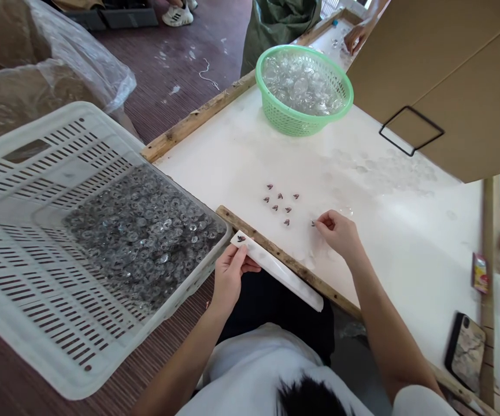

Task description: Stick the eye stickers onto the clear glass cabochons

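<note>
Left hand: yours (229, 274) pinches a white strip (282, 269) near its end, where a dark piece (241, 238) sits.
Right hand: yours (340, 234) has its fingertips together at a small dark bit (313, 223).
White tabletop (215, 167): seven loose dark pieces (274, 208) lie between you and the green basket (288, 120) of clear pieces (302, 86).
White crate (37, 346): at your left, holding many clear discs (154, 231).
Phone (466, 349): near your right elbow.

Smooth, glossy white strip (282, 274), rough wooden edging (197, 117), green plastic basket (291, 120), matt cardboard panel (449, 75)
</note>
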Motion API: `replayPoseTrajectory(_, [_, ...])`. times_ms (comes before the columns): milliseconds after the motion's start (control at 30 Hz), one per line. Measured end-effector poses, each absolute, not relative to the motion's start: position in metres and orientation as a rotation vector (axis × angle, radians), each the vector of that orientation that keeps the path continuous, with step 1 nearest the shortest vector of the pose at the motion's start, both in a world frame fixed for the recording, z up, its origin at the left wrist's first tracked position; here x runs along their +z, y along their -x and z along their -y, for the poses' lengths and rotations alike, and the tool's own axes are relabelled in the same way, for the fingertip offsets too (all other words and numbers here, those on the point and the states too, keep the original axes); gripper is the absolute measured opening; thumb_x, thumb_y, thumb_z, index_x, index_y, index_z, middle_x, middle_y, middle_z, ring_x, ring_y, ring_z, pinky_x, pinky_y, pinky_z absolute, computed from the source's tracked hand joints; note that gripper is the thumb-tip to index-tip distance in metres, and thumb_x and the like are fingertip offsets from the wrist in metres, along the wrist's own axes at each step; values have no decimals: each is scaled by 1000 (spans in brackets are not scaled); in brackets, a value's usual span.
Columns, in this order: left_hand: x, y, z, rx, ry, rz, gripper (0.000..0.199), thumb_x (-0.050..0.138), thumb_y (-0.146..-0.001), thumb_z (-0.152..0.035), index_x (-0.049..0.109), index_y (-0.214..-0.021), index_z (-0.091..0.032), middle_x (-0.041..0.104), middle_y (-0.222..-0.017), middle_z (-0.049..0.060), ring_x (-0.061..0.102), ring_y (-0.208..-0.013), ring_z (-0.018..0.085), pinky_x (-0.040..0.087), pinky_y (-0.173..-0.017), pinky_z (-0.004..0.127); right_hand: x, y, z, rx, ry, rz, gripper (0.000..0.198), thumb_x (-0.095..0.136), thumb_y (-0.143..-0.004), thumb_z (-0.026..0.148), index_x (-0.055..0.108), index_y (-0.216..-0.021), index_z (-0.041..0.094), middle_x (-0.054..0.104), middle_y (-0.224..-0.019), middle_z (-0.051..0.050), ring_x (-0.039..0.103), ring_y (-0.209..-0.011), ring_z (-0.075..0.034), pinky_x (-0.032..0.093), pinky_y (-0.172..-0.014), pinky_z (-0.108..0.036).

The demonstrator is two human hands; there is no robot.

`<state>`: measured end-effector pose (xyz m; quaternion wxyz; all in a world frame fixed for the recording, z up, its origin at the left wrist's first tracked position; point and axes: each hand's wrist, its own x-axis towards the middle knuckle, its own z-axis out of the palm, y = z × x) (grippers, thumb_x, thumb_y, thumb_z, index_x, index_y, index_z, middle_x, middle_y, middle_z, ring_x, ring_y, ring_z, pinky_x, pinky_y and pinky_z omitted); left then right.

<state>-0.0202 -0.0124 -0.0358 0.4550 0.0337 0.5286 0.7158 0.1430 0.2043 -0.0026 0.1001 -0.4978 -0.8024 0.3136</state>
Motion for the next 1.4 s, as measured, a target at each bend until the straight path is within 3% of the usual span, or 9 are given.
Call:
replayPoseTrajectory(200, [-35, 16, 13, 1762, -117, -1297, 36, 66, -82, -42, 69, -107, -16, 69, -75, 3, 65, -61, 14, 57, -55, 25, -5, -112, -192, 602, 1280, 2583, 9, 53, -84, 24, 62, -82, 21, 61, -88, -6, 56, -70, -17, 39, -65, -30])
replayPoseTrajectory(400, [-30, 12, 18, 1760, -128, -1305, 38, 66, -81, -44, 70, -107, -17, 68, -71, 2, 65, -60, 14, 57, -55, 25, -5, -89, -189, 678, 1198, 2554, 23, 54, -85, 17, 59, -107, 21, 64, -91, -6, 59, -73, -18, 42, -70, -32])
replayPoseTrajectory(567, [-29, 8, 22, 1771, -164, -1342, 40, 65, -83, -43, 66, -115, -18, 68, -74, 1, 65, -60, 15, 57, -55, 25, 15, -88, -155, 705, 1075, 2476, 16, 56, -89, 27, 61, -102, 20, 64, -105, -10, 60, -74, -17, 44, -67, -32])
replayPoseTrajectory(733, [-23, 3, 18, 1720, -271, -1378, 34, 63, -85, -41, 65, -112, -20, 68, -83, 2, 64, -62, 14, 56, -58, 26, 28, -72, -110, 1189, 781, 2453, 5, 59, -88, 24, 62, -91, 23, 65, -86, -1, 60, -72, -13, 46, -65, -25])
replayPoseTrajectory(833, [-19, 2, 15, 1712, -344, -1393, 29, 68, -83, -37, 65, -106, -20, 68, -88, 2, 64, -70, 15, 56, -64, 27, 25, -64, -95, 1114, 812, 2454, 7, 56, -89, 19, 62, -89, 23, 63, -84, -2, 59, -74, -14, 45, -65, -26])
replayPoseTrajectory(1000, [-23, 3, 14, 1768, -319, -1457, 20, 74, -77, -32, 63, -86, -18, 63, -75, -2, 61, -69, 13, 52, -63, 22, 27, -62, -87, 1049, 680, 2467, 13, 50, -90, 18, 61, -84, 23, 62, -95, -6, 60, -86, -18, 48, -75, -30])
replayPoseTrajectory(1167, [-29, 8, 14, 1681, -264, -1405, 39, 71, -79, -36, 61, -113, -21, 67, -86, 1, 64, -70, 15, 57, -62, 27, 32, -87, -147, 1343, 861, 2195, 11, 59, -86, 32, 59, -83, 21, 62, -80, -3, 59, -74, -15, 50, -69, -30])
replayPoseTrajectory(1400, [-32, 13, 15, 1666, -291, -1402, 41, 69, -80, -35, 60, -117, -20, 68, -89, 2, 65, -72, 14, 59, -62, 26, 0, -138, -245, 1084, 1430, 2148, 19, 65, -75, 37, 61, -78, 19, 59, -64, 0, 52, -59, -13, 42, -56, -28])
